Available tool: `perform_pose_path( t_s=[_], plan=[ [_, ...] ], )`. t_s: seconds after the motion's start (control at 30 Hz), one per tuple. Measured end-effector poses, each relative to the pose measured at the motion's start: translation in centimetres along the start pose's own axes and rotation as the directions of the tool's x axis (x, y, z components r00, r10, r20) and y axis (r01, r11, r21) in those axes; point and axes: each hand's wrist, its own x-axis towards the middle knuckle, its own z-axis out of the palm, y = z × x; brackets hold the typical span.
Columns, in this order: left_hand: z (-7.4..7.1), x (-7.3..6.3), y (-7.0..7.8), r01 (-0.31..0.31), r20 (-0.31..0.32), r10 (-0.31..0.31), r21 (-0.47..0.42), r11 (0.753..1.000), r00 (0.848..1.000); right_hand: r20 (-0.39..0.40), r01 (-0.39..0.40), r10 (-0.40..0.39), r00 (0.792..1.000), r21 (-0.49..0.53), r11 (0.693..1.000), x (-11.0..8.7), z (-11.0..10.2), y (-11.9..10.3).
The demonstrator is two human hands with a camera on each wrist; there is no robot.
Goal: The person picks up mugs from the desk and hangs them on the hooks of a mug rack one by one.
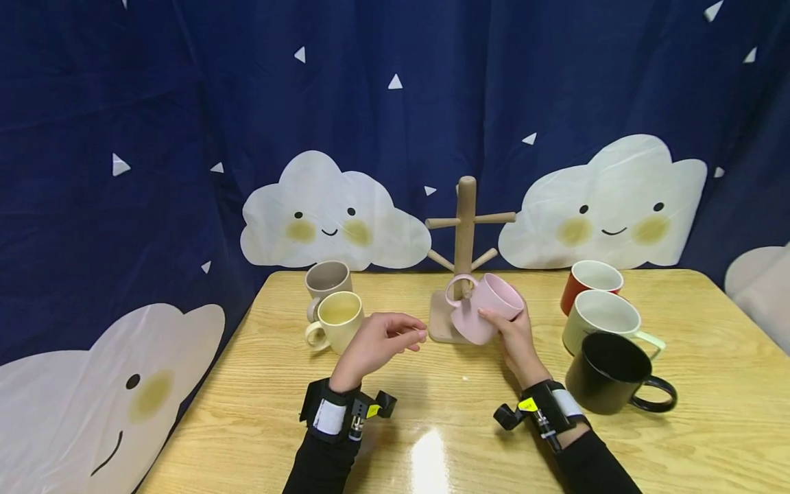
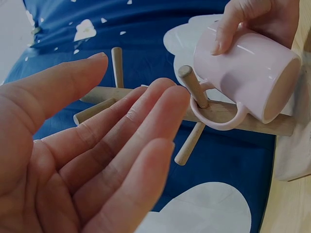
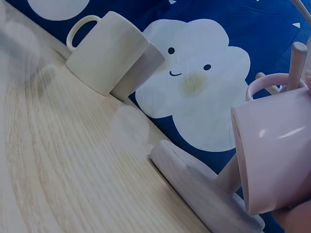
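Note:
My right hand (image 1: 517, 337) grips a pink mug (image 1: 474, 319) by its body, in front of a wooden mug tree (image 1: 464, 237). The mug is tilted on its side. In the left wrist view, one lower peg (image 2: 193, 86) passes through the loop of the mug's handle (image 2: 224, 125). My left hand (image 1: 378, 343) hovers left of the mug tree, holding nothing, its fingers loosely extended. Seen from the right wrist, the pink mug (image 3: 274, 150) hangs over the tree's base (image 3: 194, 182). Part of the right hand is hidden behind the mug.
Beside the left hand stand a yellow mug (image 1: 341, 329) and a grey-brown mug (image 1: 329, 278). On the right are a red mug (image 1: 570, 291), a pale green mug (image 1: 592, 326) and a black mug (image 1: 601, 377). A dark blue curtain (image 1: 395, 123) with clouds hangs behind the wooden table (image 1: 457, 425).

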Motion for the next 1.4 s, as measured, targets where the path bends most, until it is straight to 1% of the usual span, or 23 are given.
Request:
perform_pose_path(
  t_s=[0.13,0.23,0.4,0.5,0.67,0.77,0.9,1.0,1.1,1.2,1.33,1.4],
  plan=[
    [0.3,0.7,-1.8,-0.003,-0.01,0.003,-0.007,1.0,1.0,0.013,-0.012,0.011,1.0,0.026,1.0,0.0,0.2,0.1],
    [0.4,1.0,-2.6,-0.008,-0.011,0.008,-0.01,1.0,1.0,0.025,-0.03,0.029,0.999,0.04,0.999,0.0,0.1,0.2],
    [0.4,1.0,-2.7,-0.006,-0.008,0.006,-0.002,1.0,1.0,0.02,-0.096,0.095,0.995,0.053,0.994,0.0,0.0,0.2],
    [0.4,1.0,-2.6,-0.011,-0.004,0.011,0.004,1.0,1.0,0.028,-0.127,0.126,0.992,0.036,0.991,-0.1,-0.1,0.1],
    [0.4,1.0,-2.7,-0.007,0.003,0.007,0.003,1.0,1.0,0.023,-0.13,0.13,0.991,0.031,0.991,-0.2,-0.2,0.0],
    [0.5,1.1,-2.7,-0.002,-0.001,0.002,-0.004,1.0,1.0,0.015,-0.112,0.111,0.994,0.035,0.993,-0.2,-0.4,-0.1],
    [0.6,1.1,-2.7,-0.007,-0.003,0.007,-0.005,1.0,1.0,0.004,-0.089,0.089,0.996,0.009,0.996,-0.3,-0.5,-0.5],
    [0.5,1.0,-2.6,-0.008,-0.002,0.008,-0.002,1.0,1.0,-0.023,-0.056,0.056,0.998,0.011,0.998,-0.5,-0.3,-1.1],
    [0.5,1.0,-2.7,-0.007,-0.001,0.007,0.004,1.0,1.0,-0.077,0.01,-0.005,0.997,0.062,0.998,-0.5,-0.1,-1.9],
    [0.5,1.0,-2.7,-0.016,0.0,0.016,0.007,1.0,1.0,-0.13,0.091,-0.077,0.989,0.104,0.99,-0.5,0.1,-2.7],
    [0.5,1.0,-2.7,-0.027,0.002,0.027,0.012,1.0,1.0,-0.153,0.178,-0.154,0.976,0.161,0.971,-0.4,0.3,-3.7],
    [0.5,1.0,-2.7,-0.027,0.003,0.027,0.013,1.0,1.0,-0.152,0.198,-0.172,0.973,0.176,0.964,-0.4,0.4,-4.1]
  ],
)
